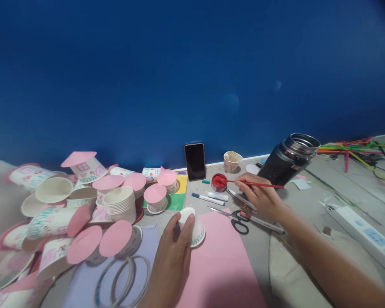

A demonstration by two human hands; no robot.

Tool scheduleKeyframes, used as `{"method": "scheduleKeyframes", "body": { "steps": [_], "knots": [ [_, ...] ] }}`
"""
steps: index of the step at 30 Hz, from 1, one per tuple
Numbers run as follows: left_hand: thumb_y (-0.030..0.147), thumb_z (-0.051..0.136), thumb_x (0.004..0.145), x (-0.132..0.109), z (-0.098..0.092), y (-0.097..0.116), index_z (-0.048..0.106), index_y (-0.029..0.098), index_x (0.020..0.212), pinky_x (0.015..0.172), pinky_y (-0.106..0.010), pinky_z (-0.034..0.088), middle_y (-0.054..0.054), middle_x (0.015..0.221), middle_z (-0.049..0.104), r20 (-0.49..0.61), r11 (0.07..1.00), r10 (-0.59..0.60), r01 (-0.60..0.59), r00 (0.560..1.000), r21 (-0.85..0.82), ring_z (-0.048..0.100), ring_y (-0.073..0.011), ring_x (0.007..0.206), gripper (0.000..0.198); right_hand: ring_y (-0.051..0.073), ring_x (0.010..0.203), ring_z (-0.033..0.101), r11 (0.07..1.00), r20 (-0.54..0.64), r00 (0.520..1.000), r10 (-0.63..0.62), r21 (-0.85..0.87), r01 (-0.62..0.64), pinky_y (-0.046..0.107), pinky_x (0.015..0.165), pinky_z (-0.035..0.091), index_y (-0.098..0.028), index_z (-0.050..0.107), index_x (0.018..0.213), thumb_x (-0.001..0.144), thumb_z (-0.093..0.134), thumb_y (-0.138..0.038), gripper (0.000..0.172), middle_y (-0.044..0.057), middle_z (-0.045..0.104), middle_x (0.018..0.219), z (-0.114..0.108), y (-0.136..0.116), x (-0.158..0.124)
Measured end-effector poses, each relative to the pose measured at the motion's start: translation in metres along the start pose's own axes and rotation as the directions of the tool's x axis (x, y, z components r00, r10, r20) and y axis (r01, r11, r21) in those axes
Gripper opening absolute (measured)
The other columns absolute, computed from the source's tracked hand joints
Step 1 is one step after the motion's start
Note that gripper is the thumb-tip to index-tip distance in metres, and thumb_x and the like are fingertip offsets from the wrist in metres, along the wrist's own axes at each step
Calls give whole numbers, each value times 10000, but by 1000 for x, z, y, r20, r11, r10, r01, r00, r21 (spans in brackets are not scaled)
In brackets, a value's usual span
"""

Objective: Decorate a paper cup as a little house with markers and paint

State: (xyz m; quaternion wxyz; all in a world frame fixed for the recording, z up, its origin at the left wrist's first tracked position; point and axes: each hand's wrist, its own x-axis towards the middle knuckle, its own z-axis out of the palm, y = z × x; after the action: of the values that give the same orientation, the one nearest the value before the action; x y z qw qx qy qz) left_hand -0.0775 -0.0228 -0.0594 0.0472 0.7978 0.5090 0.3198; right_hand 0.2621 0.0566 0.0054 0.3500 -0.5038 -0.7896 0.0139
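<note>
My left hand (pixel 176 244) is closed around a white paper cup (pixel 196 229) that stands upside down on a pink paper sheet (pixel 221 265). Green pen strokes run along the cup's rim. Between the fingers of my right hand (pixel 259 196) is a thin red paintbrush (pixel 266 185), its tip at a small round jar of red paint (pixel 219 182). Scissors (pixel 239 220) lie between my hands, partly over the pink sheet. A blue-capped marker (pixel 208 199) and a white-capped pen (pixel 218 196) rest just below the paint jar.
Several decorated cups with pink paper roofs (pixel 115 237) crowd the left side, beside a stack of plain cups (pixel 119 201). A phone (pixel 195 161) leans against the blue wall. A steel-rimmed flask (pixel 285 158) stands behind my right hand. A power strip (pixel 365 235) lies far right.
</note>
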Motion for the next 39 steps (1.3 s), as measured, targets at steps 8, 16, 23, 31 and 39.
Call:
{"method": "scheduleKeyframes", "body": {
  "steps": [8,16,23,31,39],
  "knots": [
    [138,480,1023,1,2,0,470,365,1621,998,-540,651,-175,1580,469,-13,1000,3,-3,1000,17,644,-357,1336,639,197,894,751,997,31,998,-55,60,54,393,860,643,-243,741,980,1089,597,-342,206,50,779,990,-12,-12,24],
    [135,480,1030,1,1,0,469,347,1621,1039,-526,636,-170,1589,455,-1,1000,-6,6,1000,17,620,-348,1371,628,154,721,722,997,-23,999,33,69,-31,239,707,606,-207,772,927,1106,479,-324,363,23,767,815,-13,-16,25],
    [83,483,1018,3,-1,3,431,367,1638,1035,-498,643,-180,1587,449,2,1000,-3,3,1000,4,634,-332,1368,683,183,619,724,988,-76,988,131,93,-124,290,656,554,-232,726,818,1047,532,-303,308,9,762,708,7,-7,30],
    [82,496,1016,4,-1,3,454,350,1622,1019,-495,650,-184,1571,455,2,1000,1,-1,1000,11,656,-334,1337,664,190,560,697,977,-222,954,199,116,-177,314,641,556,-227,743,790,1040,602,-398,334,20,748,654,18,-6,28],
    [78,490,1032,2,-3,3,415,371,1628,1026,-507,646,-180,1590,423,33,1000,-17,17,999,-4,648,-323,1339,668,222,679,740,978,-256,949,185,138,-154,353,768,582,-232,738,794,1027,605,-408,321,47,776,729,23,-2,28]
  ]
}}
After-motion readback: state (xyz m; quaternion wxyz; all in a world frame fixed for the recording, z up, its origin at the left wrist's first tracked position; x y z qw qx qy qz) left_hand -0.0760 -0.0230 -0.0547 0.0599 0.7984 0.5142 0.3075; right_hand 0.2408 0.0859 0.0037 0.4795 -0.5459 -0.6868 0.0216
